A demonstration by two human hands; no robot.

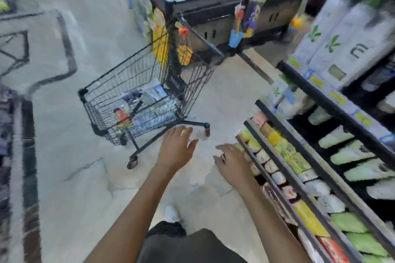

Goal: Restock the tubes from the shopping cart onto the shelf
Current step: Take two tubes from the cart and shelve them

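Note:
The frame is smeared by motion. The black wire shopping cart [136, 83] stands on the aisle floor ahead and to the left, with pale packets and tubes [154, 96] lying in its basket. My left hand [177, 147] is stretched out just right of the cart's lower frame; a pale blurred shape [198, 135] sits at its fingertips, and I cannot tell whether the hand holds it. My right hand [232, 163] hovers with fingers spread, close to the front rail of the low shelf [275, 168] on the right.
The shelving on the right holds rows of small boxes [282, 147] and pale green packs [350, 222]; tall white packs [333, 45] stand on the upper tier. A dark display stand [213, 15] with hanging toys is behind the cart. Open floor lies to the left.

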